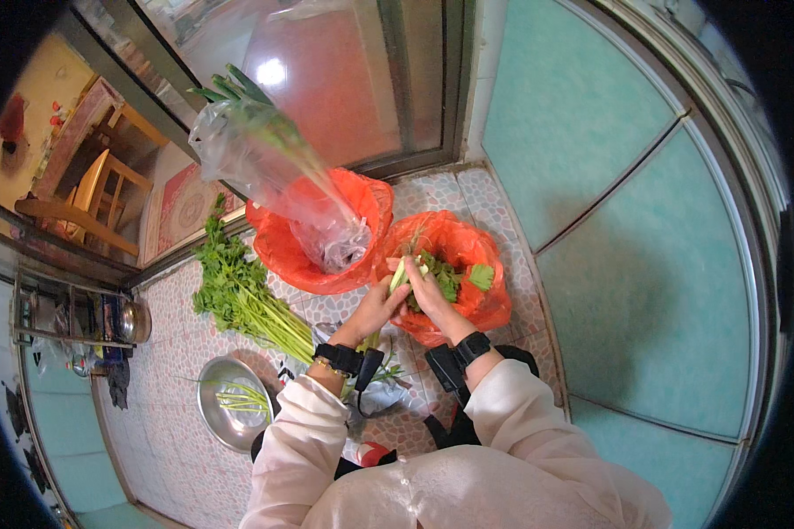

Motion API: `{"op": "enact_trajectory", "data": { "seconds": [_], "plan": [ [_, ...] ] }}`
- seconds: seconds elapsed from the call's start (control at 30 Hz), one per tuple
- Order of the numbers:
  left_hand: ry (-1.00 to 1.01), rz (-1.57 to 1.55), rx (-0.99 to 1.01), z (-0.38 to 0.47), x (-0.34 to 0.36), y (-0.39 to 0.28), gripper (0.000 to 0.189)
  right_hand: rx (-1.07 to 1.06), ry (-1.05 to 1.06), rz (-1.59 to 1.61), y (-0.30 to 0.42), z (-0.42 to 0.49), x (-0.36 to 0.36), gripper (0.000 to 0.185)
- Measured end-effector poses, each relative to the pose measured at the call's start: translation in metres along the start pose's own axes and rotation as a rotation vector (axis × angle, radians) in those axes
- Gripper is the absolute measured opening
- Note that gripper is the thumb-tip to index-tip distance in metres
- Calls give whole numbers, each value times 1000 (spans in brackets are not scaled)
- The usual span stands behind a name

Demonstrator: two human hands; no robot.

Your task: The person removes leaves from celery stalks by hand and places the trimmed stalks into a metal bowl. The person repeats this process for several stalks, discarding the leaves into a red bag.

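Both my hands meet over the right-hand red plastic bag (493, 307). A pale celery bunch (399, 275), with thin roots at its far end, lies between them. My left hand (374, 309) grips it from the left. My right hand (430, 291) presses on it from the right, with the fingers stretched out; part of the bunch is hidden behind the fingers. Green celery leaves (446, 279) lie inside the bag below. To the left, a large leafy celery bunch (255, 304) rests on the floor, and a steel basin (213, 420) holds several cut stalks (243, 398).
A second red plastic bag (278, 258) stands at the left, with long scallions (291, 142) in clear plastic leaning out. Glass sliding doors (430, 79) rise behind; turquoise cabinet doors (655, 278) flank the right. A metal rack (73, 311) stands far left on the tiled floor (165, 397).
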State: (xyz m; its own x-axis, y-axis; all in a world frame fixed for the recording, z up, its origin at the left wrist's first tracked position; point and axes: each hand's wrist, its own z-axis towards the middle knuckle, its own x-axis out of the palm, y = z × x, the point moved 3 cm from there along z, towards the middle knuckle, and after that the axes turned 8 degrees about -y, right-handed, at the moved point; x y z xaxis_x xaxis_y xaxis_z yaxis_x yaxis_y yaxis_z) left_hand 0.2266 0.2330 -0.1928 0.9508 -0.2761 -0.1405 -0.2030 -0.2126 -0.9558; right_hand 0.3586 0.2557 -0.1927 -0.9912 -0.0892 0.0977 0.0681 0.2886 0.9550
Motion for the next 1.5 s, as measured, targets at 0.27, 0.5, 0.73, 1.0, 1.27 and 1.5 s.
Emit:
{"op": "enact_trajectory", "data": {
  "seconds": [0.27, 0.5, 0.73, 1.0, 1.27, 1.5],
  "plan": [
    [-147, 729, 178, -10, -15, 7, 31, -887, -54, -1100, 51, -5, -38, 40],
    [-71, 867, 131, -20, -16, 1, 32, -814, 322, -1265, 28, 3, -25, 18],
    [105, 526, 237, -23, -27, 5, 32, -402, 578, -775, 36, -1, -28, 22],
    [-160, 649, 60, -23, -16, -6, 31, -713, 42, -879, 43, -9, -11, 19],
    [-446, 656, 141, -12, -7, -3, 33, -552, -360, -606, 17, 21, -2, 21],
    [-290, -159, 136, -53, -98, -43, 28, -618, -420, -1554, 24, 20, -75, 37]
  ]
}}
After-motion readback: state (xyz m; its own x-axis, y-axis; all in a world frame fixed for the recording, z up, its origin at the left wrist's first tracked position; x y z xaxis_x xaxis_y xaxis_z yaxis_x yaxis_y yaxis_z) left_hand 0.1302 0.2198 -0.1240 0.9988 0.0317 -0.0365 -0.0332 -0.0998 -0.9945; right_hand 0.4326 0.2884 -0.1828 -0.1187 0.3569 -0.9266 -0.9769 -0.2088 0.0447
